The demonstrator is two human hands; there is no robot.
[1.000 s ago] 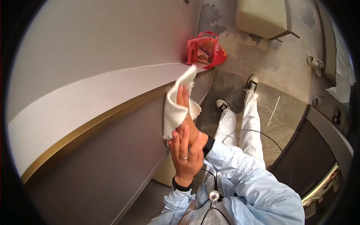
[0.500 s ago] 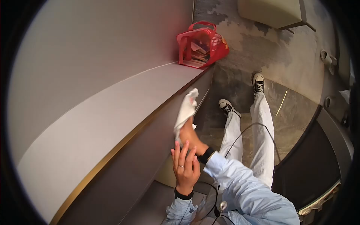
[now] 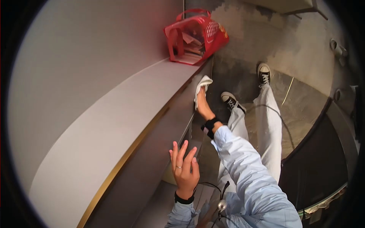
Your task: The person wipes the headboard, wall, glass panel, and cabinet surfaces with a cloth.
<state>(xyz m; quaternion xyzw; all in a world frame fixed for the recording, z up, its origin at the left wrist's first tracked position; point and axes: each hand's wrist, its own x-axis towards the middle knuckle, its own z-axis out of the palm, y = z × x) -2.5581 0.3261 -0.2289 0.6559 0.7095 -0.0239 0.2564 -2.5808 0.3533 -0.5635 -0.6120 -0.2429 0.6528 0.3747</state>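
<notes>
A white cloth (image 3: 201,84) is in my right hand (image 3: 204,104), covering most of its fingers. That hand reaches forward to the dark front panel (image 3: 148,159) of a long counter, below its gold edge; whether the cloth presses on the panel is hard to tell. Nearer to me, my left hand (image 3: 184,171) is raised beside the panel with fingers spread, a ring on one of them, and nothing in it. The pale counter top (image 3: 102,129) runs along the left.
A red bag (image 3: 216,40) with papers or books inside stands at the counter's far end. My sneakers (image 3: 230,99) are on the grey floor (image 3: 300,72). A dark curved unit (image 3: 319,152) is at right, a pale seat (image 3: 291,5) at the top. A thin cable hangs before my legs.
My right hand has moved forward with the cloth, away from my left hand. My left hand's fingers no longer overlap the right hand in view. The view has shifted slightly.
</notes>
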